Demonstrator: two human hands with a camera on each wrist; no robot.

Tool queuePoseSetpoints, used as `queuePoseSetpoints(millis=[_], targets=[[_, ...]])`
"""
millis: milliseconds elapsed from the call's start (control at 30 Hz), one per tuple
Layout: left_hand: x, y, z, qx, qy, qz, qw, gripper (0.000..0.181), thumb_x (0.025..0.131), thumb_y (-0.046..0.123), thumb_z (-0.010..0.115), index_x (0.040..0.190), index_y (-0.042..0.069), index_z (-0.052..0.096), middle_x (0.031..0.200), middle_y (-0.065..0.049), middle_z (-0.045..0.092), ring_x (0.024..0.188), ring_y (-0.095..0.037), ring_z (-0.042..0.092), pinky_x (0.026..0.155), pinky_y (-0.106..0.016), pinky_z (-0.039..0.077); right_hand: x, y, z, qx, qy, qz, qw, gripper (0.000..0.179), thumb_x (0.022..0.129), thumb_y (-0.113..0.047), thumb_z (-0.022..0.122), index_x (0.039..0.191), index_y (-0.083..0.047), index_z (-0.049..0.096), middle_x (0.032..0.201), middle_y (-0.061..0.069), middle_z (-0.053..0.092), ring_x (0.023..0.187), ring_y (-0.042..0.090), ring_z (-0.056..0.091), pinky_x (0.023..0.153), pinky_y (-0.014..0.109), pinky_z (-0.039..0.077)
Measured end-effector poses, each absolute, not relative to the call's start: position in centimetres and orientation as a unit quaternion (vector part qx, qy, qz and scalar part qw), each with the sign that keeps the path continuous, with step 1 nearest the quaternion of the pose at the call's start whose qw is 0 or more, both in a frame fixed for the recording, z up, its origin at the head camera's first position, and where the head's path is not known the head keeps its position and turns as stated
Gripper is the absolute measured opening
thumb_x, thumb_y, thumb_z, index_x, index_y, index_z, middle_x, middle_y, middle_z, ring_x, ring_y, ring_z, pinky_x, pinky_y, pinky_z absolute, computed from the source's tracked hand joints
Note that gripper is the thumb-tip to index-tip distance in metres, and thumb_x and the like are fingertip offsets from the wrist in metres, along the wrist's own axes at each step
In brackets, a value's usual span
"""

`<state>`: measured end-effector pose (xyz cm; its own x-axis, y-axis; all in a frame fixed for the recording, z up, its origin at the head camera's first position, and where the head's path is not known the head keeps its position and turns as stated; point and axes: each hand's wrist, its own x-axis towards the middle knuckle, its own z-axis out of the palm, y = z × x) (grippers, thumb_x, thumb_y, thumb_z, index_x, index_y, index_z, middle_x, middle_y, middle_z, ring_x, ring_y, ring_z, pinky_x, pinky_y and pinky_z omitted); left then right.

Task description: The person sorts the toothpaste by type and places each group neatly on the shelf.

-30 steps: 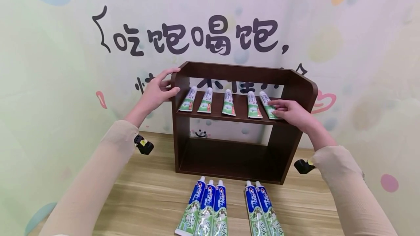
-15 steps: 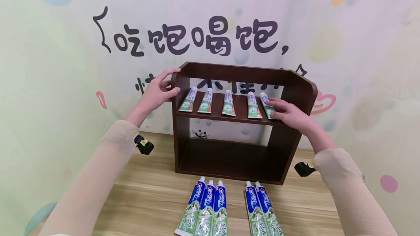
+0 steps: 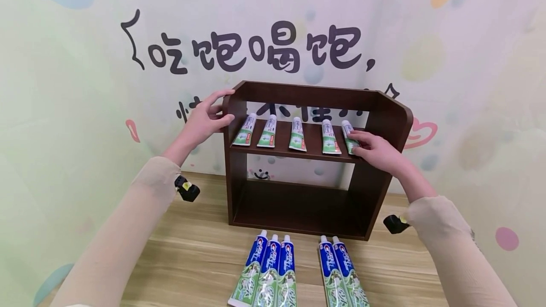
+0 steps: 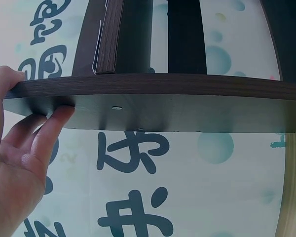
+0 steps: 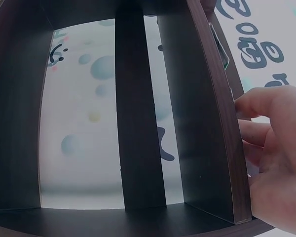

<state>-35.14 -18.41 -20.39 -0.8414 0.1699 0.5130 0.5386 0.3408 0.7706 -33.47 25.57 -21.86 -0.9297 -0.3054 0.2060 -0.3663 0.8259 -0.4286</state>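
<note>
A dark brown two-tier wooden shelf (image 3: pixel 298 156) stands on the table. My left hand (image 3: pixel 205 116) grips its left side panel, with the thumb on one face and the fingers on the other in the left wrist view. Several white-and-green toothpaste tubes (image 3: pixel 297 134) lie apart in a row on the upper tier, caps toward the back. At the right end of that row, my right hand (image 3: pixel 377 151) holds the last toothpaste tube (image 3: pixel 346 129) between thumb and fingers, covering part of it. In the right wrist view the shelf edge hides most of this tube.
In front of the shelf, several blue-and-green Crest toothpaste tubes (image 3: pixel 286 269) lie on the wood-grain table (image 3: pixel 192 250), in a left group and a right pair (image 3: pixel 341 269). A printed wall sheet (image 3: pixel 273 4) with dark lettering hangs close behind the shelf.
My right hand has shifted slightly, and the rightmost tube has turned straighter, its cap moving right and its lower end left. The left hand has stayed put.
</note>
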Motion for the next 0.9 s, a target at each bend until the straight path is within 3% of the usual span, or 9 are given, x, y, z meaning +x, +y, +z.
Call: queuePoseSetpoints(millis=[233, 500, 900], targets=[[-35.17, -18.42, -20.48, -0.223, -0.8, -0.528, 0.175, 0.057, 0.093, 0.016, 0.066, 0.144, 0.033, 0.046, 0.139, -0.018, 0.056, 0.111, -0.03, 0.067, 0.076, -0.031, 0.06, -33.24, 25.82, -22.07, 0.183, -0.955, 0.216, 0.085, 0.052, 0.1, -0.02, 0.05, 0.149, -0.005, 0.042, 0.159, 0.024, 0.028, 0.141, 0.045, 0.032, 0.112, 0.062, 0.033], [-35.16, -18.42, -20.42, -0.224, -0.796, -0.534, 0.175, 0.058, 0.093, 0.015, 0.066, 0.145, 0.03, 0.046, 0.134, -0.018, 0.059, 0.111, -0.034, 0.066, 0.075, -0.029, 0.061, -33.0, 25.58, -22.02, 0.179, -0.956, 0.214, 0.086, 0.054, 0.1, -0.022, 0.05, 0.15, -0.004, 0.04, 0.161, 0.023, 0.024, 0.141, 0.048, 0.023, 0.113, 0.064, 0.025], [-35.09, -18.3, -20.41, -0.225, -0.795, -0.535, 0.178, 0.059, 0.093, 0.01, 0.065, 0.144, 0.031, 0.046, 0.134, -0.023, 0.059, 0.109, -0.033, 0.067, 0.073, -0.027, 0.06, -32.8, 25.49, -22.14, 0.189, -0.955, 0.203, 0.1, 0.06, 0.098, -0.031, 0.056, 0.149, -0.002, 0.04, 0.16, 0.024, 0.026, 0.137, 0.047, 0.026, 0.11, 0.061, 0.029]])
